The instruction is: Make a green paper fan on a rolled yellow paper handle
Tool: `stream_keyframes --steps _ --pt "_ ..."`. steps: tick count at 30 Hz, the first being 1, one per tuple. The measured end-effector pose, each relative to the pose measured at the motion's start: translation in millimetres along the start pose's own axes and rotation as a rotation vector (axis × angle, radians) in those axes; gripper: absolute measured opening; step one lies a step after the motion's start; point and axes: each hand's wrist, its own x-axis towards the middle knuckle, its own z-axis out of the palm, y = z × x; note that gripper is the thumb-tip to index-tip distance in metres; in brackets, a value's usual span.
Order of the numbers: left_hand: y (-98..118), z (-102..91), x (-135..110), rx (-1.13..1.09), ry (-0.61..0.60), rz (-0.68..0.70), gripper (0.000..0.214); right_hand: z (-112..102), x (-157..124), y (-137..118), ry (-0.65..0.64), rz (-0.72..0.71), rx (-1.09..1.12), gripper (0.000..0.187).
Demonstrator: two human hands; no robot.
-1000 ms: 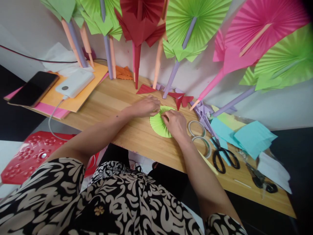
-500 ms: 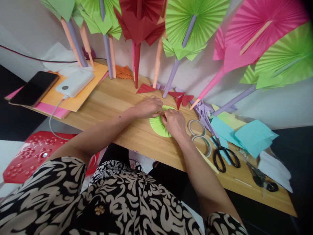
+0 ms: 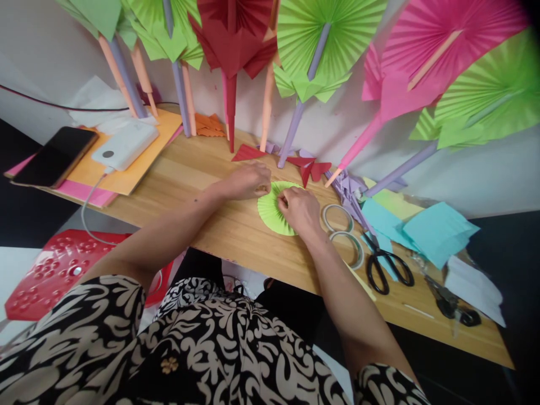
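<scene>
A round, light-green pleated paper rosette (image 3: 272, 216) lies flat on the wooden table, its folds fanning out from the middle. My right hand (image 3: 300, 211) rests over its right side, fingers curled and pressed together at the centre. Just off the upper left edge of the rosette is my left hand (image 3: 252, 181), its fingers curled closed. Whatever is between the left fingertips, if anything, is hidden. Two rolls of tape (image 3: 338, 218) sit to the right of my right hand, and black-handled scissors (image 3: 387, 264) lie beyond them.
Paper fans on rolled-paper sticks, one of them pink (image 3: 455, 50), lean against the wall. Red paper scraps (image 3: 248, 152) and turquoise sheets (image 3: 439, 233) lie on the table (image 3: 185, 194). A phone (image 3: 57, 156) and a white power bank (image 3: 125, 145) rest on coloured paper at left.
My left hand has drawn away leftward from the rosette's centre, uncovering more of its pleats. My right hand has stayed at the centre. The view has shifted slightly.
</scene>
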Motion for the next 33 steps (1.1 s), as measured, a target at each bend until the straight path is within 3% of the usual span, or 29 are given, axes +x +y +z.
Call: stream_keyframes --steps 9,24,33 --pt "5 14.2 6 0.09 -0.023 0.054 0.019 -2 -1 -1 0.007 0.0 0.033 0.023" --pt "5 13.6 5 0.057 0.013 0.05 0.013 -6 -2 0 -0.007 -0.037 0.029 0.02" --pt "13 12.9 9 0.05 -0.024 0.058 0.015 -5 0 -6 -0.04 -0.047 -0.034 0.019"
